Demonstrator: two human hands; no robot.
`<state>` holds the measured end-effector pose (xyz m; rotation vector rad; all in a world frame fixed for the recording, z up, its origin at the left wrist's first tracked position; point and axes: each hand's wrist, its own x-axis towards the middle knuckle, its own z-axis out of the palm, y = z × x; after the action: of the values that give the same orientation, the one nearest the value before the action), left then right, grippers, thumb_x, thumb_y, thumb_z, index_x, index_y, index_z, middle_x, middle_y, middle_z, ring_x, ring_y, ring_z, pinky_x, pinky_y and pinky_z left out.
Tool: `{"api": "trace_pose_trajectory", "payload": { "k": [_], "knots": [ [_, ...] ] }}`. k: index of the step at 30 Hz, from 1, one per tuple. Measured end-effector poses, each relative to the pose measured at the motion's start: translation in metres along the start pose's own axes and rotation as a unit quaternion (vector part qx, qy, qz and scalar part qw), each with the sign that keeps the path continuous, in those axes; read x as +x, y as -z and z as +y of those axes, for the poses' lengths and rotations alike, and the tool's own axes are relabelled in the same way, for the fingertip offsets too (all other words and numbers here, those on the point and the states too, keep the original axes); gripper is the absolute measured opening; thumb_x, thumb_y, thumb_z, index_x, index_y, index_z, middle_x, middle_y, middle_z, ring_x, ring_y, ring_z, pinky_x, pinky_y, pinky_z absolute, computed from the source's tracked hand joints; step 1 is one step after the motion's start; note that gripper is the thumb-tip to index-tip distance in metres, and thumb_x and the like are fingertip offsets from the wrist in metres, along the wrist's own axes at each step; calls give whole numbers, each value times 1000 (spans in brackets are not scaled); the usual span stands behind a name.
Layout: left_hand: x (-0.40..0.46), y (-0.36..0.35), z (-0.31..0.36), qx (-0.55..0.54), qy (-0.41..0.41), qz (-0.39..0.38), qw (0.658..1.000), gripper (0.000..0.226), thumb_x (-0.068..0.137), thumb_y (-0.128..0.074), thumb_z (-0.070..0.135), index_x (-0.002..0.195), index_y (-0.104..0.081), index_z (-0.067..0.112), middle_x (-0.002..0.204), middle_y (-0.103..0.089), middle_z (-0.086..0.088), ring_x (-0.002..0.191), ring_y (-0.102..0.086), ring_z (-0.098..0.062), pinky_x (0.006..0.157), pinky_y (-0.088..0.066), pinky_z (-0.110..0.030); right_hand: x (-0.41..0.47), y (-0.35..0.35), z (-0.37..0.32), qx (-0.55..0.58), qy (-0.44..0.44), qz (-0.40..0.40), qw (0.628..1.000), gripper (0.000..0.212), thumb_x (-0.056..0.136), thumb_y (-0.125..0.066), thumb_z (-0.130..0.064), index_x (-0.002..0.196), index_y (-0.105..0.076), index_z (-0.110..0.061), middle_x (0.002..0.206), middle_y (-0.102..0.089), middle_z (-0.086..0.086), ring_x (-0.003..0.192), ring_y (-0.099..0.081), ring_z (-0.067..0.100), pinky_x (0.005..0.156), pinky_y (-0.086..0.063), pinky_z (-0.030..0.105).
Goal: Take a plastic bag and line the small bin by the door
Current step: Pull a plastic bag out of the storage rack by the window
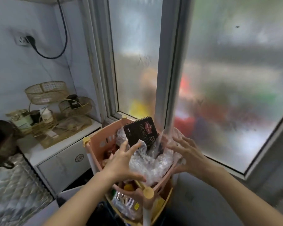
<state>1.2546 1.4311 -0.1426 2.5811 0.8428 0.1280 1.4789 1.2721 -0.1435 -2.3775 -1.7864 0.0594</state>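
A heap of crumpled clear plastic bags [153,162] fills the top basket of a pink tiered rack [101,139] beside the frosted glass door [235,79]. A black chocolate box [140,132] stands tilted among the bags. My left hand [121,160] rests on the left side of the heap, fingers spread, gripping nothing. At the basket's right rim, my right hand [185,149] has a sheet of clear plastic draped over its fingers and caught by the thumb. No small bin is in view.
The rack's lower tier [126,204] holds packaged snacks. To the left stands a white cabinet [64,154] with gold wire baskets [46,93] and small bottles on top. A black cord hangs from a wall socket [23,40]. A quilted bed surface lies at the lower left.
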Motion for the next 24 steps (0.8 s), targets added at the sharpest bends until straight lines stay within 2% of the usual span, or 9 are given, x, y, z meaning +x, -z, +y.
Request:
{"api": "trace_pose_trajectory", "payload": {
  "k": [2, 4, 6, 8, 12, 15, 18, 22, 24],
  "knots": [
    [8, -2, -6, 9, -1, 3, 1000, 110, 41, -72, 72, 130, -7, 67, 157, -7, 4, 140, -26, -24, 106, -35, -48, 9, -5, 9, -6, 18, -5, 1000, 69, 63, -67, -64, 126, -46, -41, 154, -21, -6, 142, -4, 24, 113, -22, 51],
    [14, -2, -12, 10, -4, 21, 1000, 107, 43, -70, 74, 136, -23, 51, 149, -30, 9, 130, -41, -15, 96, -46, -39, 13, -8, 15, -2, 34, 15, 999, 45, 69, -67, -56, 106, -57, -35, 150, -31, -5, 142, -11, 25, 113, -26, 49],
    [16, 0, -15, 4, -10, 50, 999, 97, 48, -69, 74, 133, -34, 41, 136, -46, 14, 118, -50, -9, 88, -51, -34, 14, -10, 18, 34, 54, 59, 996, 26, 72, -69, -47, 88, -60, -28, 139, -47, -6, 138, -27, 21, 114, -25, 39],
    [15, 4, -17, -11, -19, 91, 996, 91, 51, -70, 71, 129, -41, 37, 128, -54, 13, 112, -54, -8, 85, -51, -32, 13, -7, 18, 69, 58, 96, 991, 18, 73, -72, -37, 78, -60, -25, 121, -62, -8, 128, -42, 17, 113, -26, 31],
    [11, 21, -13, -99, -33, 140, 985, 100, 47, -67, 70, 132, -42, 23, 115, -60, 0, 101, -56, -13, 86, -51, -31, -2, 14, 5, 120, 24, 146, 982, 13, 75, -73, -24, 76, -61, -18, 96, -69, -3, 106, -57, 20, 92, -44, 27],
    [5, 33, -5, -134, -57, 159, 977, 92, 50, -67, 67, 126, -53, 17, 111, -59, -1, 97, -54, -10, 82, -46, -20, -25, 36, -13, 130, 4, 198, 972, 12, 75, -73, -22, 80, -64, -14, 82, -68, 3, 82, -61, 18, 72, -53, 32],
    [-6, 42, 8, -157, -80, 168, 970, 75, 51, -66, 65, 109, -63, 17, 93, -53, 5, 83, -50, -5, 69, -38, -14, -58, 57, -37, 123, -19, 241, 963, 18, 75, -71, -29, 84, -66, -14, 76, -69, 3, 69, -61, 14, 68, -51, 31],
    [-30, 45, 29, -185, -121, 157, 963, 49, 59, -76, 51, 98, -59, 27, 102, -49, -2, 95, -48, -17, 81, -37, -28, -118, 76, -73, 139, -76, 272, 949, 35, 71, -61, -47, 86, -66, -16, 64, -57, -17, 57, -53, -3, 61, -39, 9],
    [-50, 40, 41, -194, -162, 143, 957, 44, 63, -77, 46, 96, -55, 28, 108, -47, -3, 101, -45, -18, 85, -34, -29, -155, 77, -93, 156, -116, 280, 940, 34, 71, -62, -47, 88, -64, -19, 57, -56, -12, 51, -55, 3, 54, -42, 8]
  ]
}}
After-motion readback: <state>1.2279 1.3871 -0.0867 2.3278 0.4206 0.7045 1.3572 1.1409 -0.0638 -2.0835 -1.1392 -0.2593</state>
